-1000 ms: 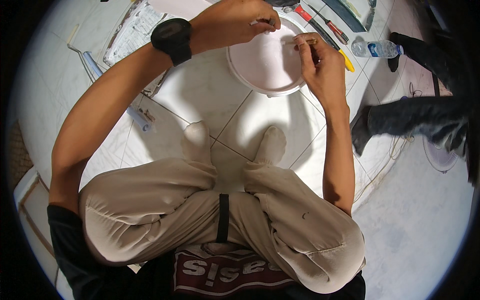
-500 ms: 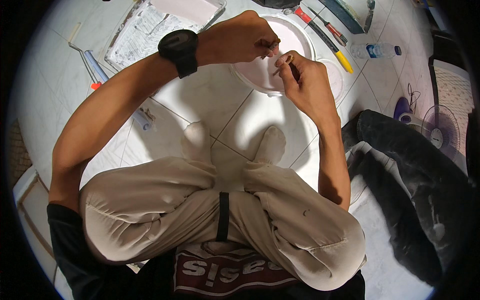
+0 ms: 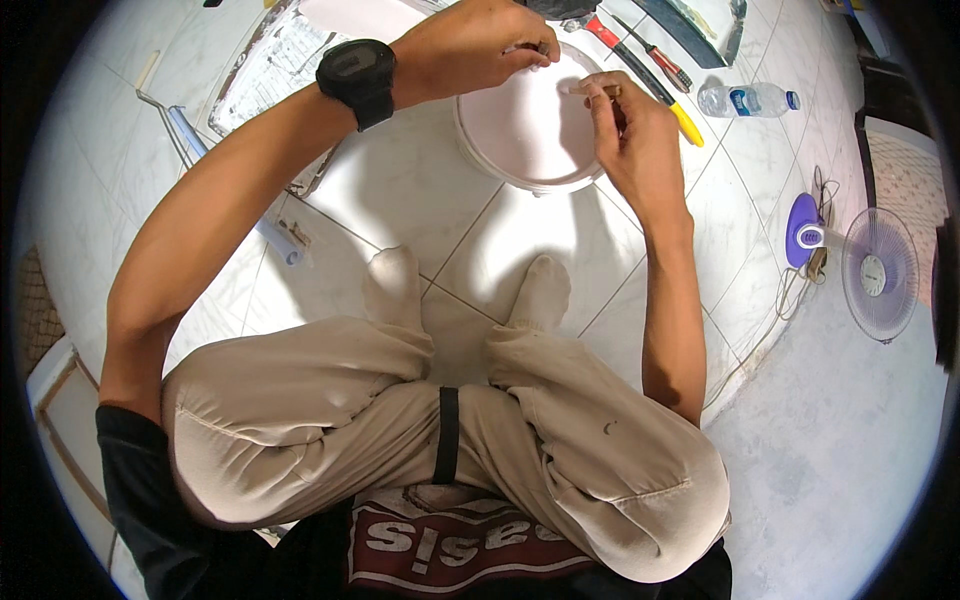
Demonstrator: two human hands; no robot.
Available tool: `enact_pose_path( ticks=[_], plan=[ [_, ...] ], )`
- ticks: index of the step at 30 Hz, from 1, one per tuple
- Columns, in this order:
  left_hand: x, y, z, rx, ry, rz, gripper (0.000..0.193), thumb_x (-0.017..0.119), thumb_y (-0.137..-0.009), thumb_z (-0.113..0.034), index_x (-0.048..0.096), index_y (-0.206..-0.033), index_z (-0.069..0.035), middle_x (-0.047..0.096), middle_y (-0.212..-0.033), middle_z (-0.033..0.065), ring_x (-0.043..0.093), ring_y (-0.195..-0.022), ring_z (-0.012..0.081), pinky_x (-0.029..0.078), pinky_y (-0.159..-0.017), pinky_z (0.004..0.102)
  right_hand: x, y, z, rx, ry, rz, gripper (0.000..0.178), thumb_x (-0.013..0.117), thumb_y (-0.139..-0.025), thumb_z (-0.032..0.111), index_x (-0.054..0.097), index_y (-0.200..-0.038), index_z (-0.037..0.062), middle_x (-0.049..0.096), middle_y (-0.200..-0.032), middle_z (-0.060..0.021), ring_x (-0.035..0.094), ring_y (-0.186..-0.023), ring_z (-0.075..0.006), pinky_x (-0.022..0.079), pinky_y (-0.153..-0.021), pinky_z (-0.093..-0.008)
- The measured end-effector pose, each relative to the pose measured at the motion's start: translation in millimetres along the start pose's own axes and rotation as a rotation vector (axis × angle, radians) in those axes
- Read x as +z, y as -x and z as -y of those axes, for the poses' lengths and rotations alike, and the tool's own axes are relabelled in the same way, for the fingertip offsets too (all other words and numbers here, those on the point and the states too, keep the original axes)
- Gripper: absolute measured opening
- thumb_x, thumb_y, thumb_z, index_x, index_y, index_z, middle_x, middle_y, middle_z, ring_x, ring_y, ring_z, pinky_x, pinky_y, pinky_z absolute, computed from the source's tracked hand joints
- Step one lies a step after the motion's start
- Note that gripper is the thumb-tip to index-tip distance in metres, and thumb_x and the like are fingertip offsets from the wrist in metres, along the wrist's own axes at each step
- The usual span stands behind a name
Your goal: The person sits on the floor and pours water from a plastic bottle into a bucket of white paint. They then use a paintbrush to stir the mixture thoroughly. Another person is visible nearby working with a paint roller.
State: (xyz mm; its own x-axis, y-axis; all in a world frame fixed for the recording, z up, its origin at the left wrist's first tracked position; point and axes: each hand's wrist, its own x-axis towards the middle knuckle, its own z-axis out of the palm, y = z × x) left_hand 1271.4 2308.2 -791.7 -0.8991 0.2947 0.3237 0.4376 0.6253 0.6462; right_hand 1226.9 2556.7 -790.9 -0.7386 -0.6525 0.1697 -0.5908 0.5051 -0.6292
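A round white bucket of pale pink paint stands on the floor in front of my feet. Above its far rim is my left hand, its fingers pinched on a small dark piece that I cannot name. At the bucket's right side, my right hand pinches a small, thin, brownish piece with a pale tip between thumb and forefinger. A gap separates the two hands. My fingers partly cover both pieces, so their kind stays unclear.
Beyond my left forearm lies a paint-smeared tray, with a blue-handled paint roller beside it. To the right are a red-and-yellow-handled tool, a screwdriver, a water bottle and a purple fan with its cable.
My hands have drawn apart, the right one moving right and up, the left slightly up. The dark-trousered person at the right has gone from view, and a pale round thing beside the bucket no longer shows.
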Motion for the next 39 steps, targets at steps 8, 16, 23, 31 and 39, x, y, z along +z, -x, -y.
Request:
enact_pose_path(
  ticks=[8,16,23,31,39],
  plan=[
    [5,12,7,-0.018,-0.021,0.151,0.015,0.066,-0.097,-0.007,0.072,-0.103,0.005,0.077,-0.099,0.0202,0.076,-0.09,0.0372,0.06,-0.081,0.043,-1,17,2,0.039,0.068,0.077,0.014,0.062,-0.102,0.009,0.069,-0.107,-0.0027,0.068,-0.077,-0.0182,0.06,-0.062,-0.0273,0.05,-0.062,-0.0378],
    [30,10,1,-0.008,0.118,0.034,0.02,0.08,-0.09,-0.008,0.071,-0.107,-0.001,0.079,-0.089,0.0157,0.078,-0.083,0.0272,0.06,-0.077,0.0371,-6,8,29,0.103,-0.037,0.138,0.016,0.064,-0.099,0.012,0.068,-0.105,-0.0026,0.069,-0.078,-0.0215,0.068,-0.067,-0.0356,0.052,-0.065,-0.0434],
    [29,6,-3,-0.151,0.242,0.036,0.034,0.08,-0.091,-0.01,0.064,-0.119,-0.005,0.08,-0.087,0.0125,0.078,-0.082,0.025,0.062,-0.08,0.0352,-3,5,20,0.085,-0.141,0.122,0.018,0.072,-0.1,0.018,0.074,-0.107,0.001,0.069,-0.075,-0.0123,0.062,-0.062,-0.0224,0.05,-0.062,-0.0355],
    [17,9,0,-0.184,0.269,0.061,0.045,0.082,-0.089,-0.01,0.066,-0.13,-0.003,0.08,-0.106,0.0141,0.079,-0.097,0.0243,0.063,-0.086,0.0346,10,-1,7,0.1,-0.199,0.122,0.019,0.074,-0.102,0.017,0.077,-0.108,-0.001,0.069,-0.078,-0.0013,0.058,-0.072,-0.0063,0.05,-0.068,-0.0246],
    [-130,52,-107,0.023,-0.221,0.141,0.048,0.083,-0.088,-0.012,0.067,-0.132,-0.002,0.076,-0.124,0.0171,0.077,-0.108,0.0282,0.063,-0.092,0.0393,5,-32,28,-0.05,-0.198,0.387,0.023,0.073,-0.103,0.022,0.075,-0.099,-0.0008,0.064,-0.073,-0.0069,0.051,-0.062,-0.013,0.044,-0.06,-0.0317]
  ],
)
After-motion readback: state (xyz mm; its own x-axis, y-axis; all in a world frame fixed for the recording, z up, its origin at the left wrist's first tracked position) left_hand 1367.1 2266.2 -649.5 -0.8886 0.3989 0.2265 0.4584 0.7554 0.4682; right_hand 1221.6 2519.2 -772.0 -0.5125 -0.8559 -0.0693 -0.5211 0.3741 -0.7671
